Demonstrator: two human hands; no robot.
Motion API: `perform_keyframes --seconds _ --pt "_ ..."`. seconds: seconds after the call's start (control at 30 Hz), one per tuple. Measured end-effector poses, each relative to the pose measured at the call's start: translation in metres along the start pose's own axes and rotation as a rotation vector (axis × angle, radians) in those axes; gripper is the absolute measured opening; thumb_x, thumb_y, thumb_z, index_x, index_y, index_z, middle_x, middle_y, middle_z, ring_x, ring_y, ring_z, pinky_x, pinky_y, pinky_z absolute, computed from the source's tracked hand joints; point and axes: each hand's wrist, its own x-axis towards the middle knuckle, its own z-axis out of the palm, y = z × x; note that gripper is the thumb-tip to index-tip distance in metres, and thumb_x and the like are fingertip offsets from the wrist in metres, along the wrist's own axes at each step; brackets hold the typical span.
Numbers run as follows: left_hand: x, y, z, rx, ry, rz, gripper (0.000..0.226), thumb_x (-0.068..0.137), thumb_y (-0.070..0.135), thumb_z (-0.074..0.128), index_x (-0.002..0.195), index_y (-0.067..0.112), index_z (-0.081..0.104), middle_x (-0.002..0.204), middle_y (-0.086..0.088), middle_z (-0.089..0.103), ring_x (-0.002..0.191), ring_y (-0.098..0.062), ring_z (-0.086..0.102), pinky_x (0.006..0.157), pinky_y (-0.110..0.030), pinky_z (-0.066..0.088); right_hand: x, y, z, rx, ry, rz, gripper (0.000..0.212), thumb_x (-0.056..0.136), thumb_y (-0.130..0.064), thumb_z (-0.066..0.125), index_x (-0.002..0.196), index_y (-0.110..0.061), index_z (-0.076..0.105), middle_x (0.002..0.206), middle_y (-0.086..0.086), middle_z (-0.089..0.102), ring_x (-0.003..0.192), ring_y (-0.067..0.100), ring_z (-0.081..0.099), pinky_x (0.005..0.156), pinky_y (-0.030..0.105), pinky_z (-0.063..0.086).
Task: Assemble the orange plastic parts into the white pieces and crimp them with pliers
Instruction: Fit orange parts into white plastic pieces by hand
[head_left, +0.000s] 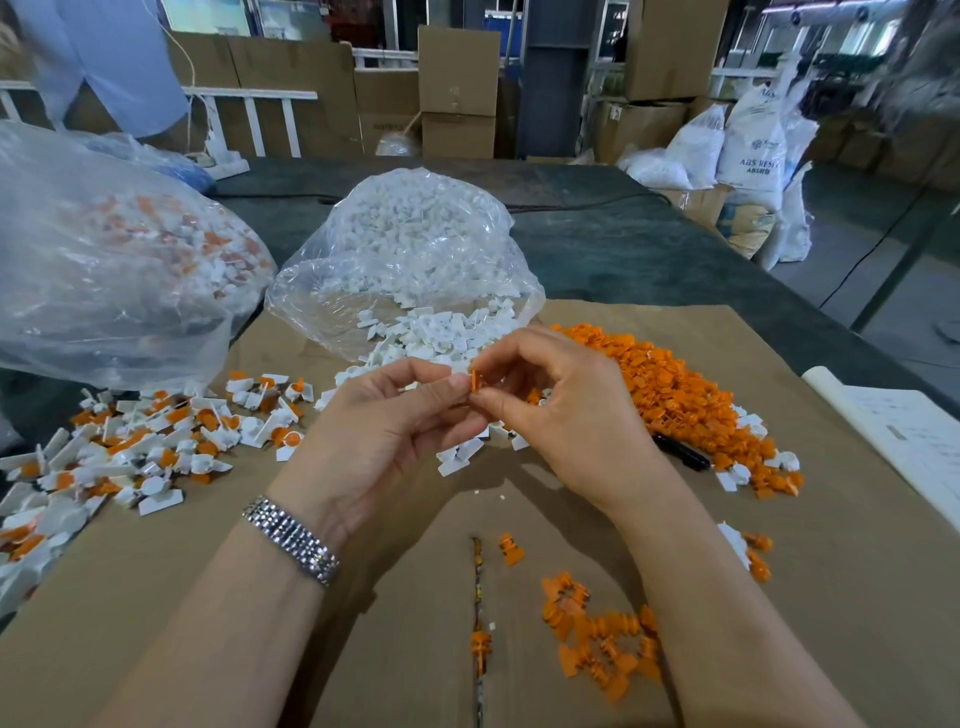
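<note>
Both hands meet above the bench (675, 332): the left hand (384, 421) and right hand (561, 405) together pinch one small orange part (475, 380) between fingertips. Just behind this grip lie loose white pieces (431, 332); to its right, the orange heap (670, 389).

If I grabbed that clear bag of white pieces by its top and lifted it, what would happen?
The clear bag looks thin and crinkled, so it would probably sag and fold. Its mouth lies open toward the hands, with white pieces already spilled onto the brown cardboard, so more would likely pour out. It is well filled, so perhaps fairly heavy.
</note>
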Motion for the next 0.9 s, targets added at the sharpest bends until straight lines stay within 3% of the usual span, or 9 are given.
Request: perform_keyframes --seconds 0.2,0.37,0.53,0.77,0.9 --pt "0.0006 -0.0008 -0.0013 0.029 0.045 0.02 0.014 0.074 0.0 0.073 0.084 0.002 0.064 0.077 -0.019 0.073 0.069 -0.024 0.075 0.063 -0.025 0.061 0.0006 0.0006 0.0014 -0.004 -0.027 0.036 0.016 0.085 -0.009 0.08 0.097 -0.017 0.073 0.094 -0.004 0.067 0.081 0.01 0.063 0.078 0.027 0.055" --pt "0.001 -0.0016 -0.0022 0.066 0.097 0.099 0.018 0.07 0.007 0.077 0.082 0.004 0.064 0.084 -0.021 0.075 0.08 -0.027 0.076 0.072 -0.028 0.062 0.0005 0.0002 -0.0018 0.206 -0.057 0.145 0.023 0.084 -0.019 0.083 0.106 -0.02 0.074 0.094 0.0 0.072 0.088 0.016 0.069 0.082 0.029 0.059" --pt "-0.001 -0.0031 0.0004 0.149 0.117 0.169 0.009 0.067 0.013 0.081 0.07 0.016 0.074 0.087 -0.024 0.075 0.084 -0.034 0.076 0.076 -0.029 0.062 -0.0001 0.0011 0.0044 0.198 0.041 0.137 0.009 0.086 -0.018 0.08 0.095 -0.017 0.078 0.088 -0.004 0.077 0.086 0.009 0.073 0.081 0.028 0.06" --pt "-0.0024 -0.0046 0.0052 0.18 0.118 0.194 0.006 0.072 0.015 0.079 0.075 0.013 0.074 0.088 -0.022 0.076 0.089 -0.034 0.077 0.077 -0.029 0.061 0.0017 0.0028 0.0012 0.253 0.05 0.175 0.006 0.09 -0.01 0.075 0.095 -0.012 0.077 0.086 -0.004 0.077 0.083 0.005 0.073 0.076 0.015 0.054" --pt "-0.0026 -0.005 0.0065 0.155 0.124 0.186 0.022 0.07 0.015 0.079 0.086 0.003 0.068 0.089 -0.022 0.076 0.088 -0.032 0.077 0.072 -0.026 0.061 0.0013 0.0035 0.0032 0.343 0.067 0.234 0.008 0.09 -0.011 0.075 0.096 -0.016 0.076 0.09 -0.001 0.077 0.088 0.011 0.074 0.08 0.02 0.057"
